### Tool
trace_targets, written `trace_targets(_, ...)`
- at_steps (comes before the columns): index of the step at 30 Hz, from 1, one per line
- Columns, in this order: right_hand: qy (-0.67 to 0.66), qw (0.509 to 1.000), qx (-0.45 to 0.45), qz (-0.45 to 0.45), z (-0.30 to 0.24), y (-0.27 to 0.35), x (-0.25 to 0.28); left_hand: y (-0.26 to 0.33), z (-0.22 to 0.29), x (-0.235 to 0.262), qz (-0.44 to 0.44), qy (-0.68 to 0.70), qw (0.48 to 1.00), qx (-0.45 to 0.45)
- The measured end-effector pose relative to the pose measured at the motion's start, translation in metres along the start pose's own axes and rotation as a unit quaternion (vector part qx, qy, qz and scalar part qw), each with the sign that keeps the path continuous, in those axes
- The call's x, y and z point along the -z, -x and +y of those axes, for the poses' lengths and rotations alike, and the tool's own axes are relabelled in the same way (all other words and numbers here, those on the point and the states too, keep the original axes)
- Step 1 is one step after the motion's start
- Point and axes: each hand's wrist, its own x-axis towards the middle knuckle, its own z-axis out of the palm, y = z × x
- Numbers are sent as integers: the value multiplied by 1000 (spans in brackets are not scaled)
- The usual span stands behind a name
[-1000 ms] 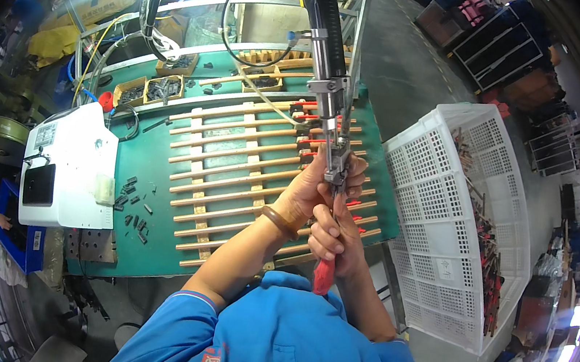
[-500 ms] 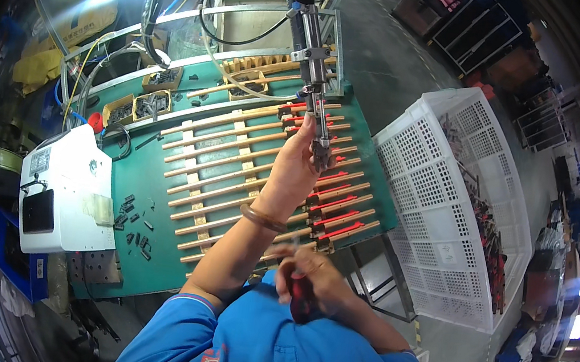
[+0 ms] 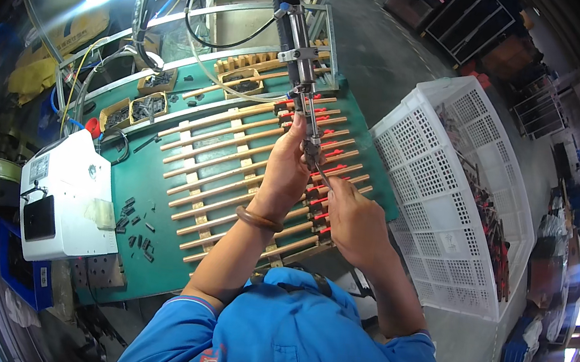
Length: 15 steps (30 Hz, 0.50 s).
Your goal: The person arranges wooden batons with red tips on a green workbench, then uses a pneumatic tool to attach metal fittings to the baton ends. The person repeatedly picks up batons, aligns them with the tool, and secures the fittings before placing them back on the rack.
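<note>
Metal tool [image 3: 305, 73] hung aslant over the bench [image 3: 138, 278], its lower end between the two hands. Reading left to right through the head view, I had first a white machine [image 3: 77, 182] with a dark screen [image 3: 40, 216], at the bench's left edge. Just right of it I saw small black pieces [image 3: 127, 208] scattered on the green top and, farther back, boxes [image 3: 149, 118] of dark parts. Next lay wooden rods [image 3: 177, 201], side by side across pale crossbars, with red and black pieces [image 3: 320, 221] near their right ends. Above these I had the left hand [image 3: 291, 163] closed around the tool's lower end, thumb laid up along the metal; a brown bangle [image 3: 258, 219] circled that wrist. To its right, the fingers of the right hand [image 3: 356, 223] were curled tight on a thin-shafted hand tool [image 3: 323, 177], its handle hidden from me; I could not tell whether its tip touched the metal. Farthest right, beside the bench, stood a white perforated crate [image 3: 410, 160] of long pieces, some red.
</note>
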Motion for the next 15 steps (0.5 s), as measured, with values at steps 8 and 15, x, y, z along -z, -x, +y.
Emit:
trace_targets(8,15,998,-60,2,4,-6,-21,11,5,-23,26,-29,999,4)
trace_targets(15,-173,978,-93,69,6,-9,-42,13,2,-24,34,-34,999,17)
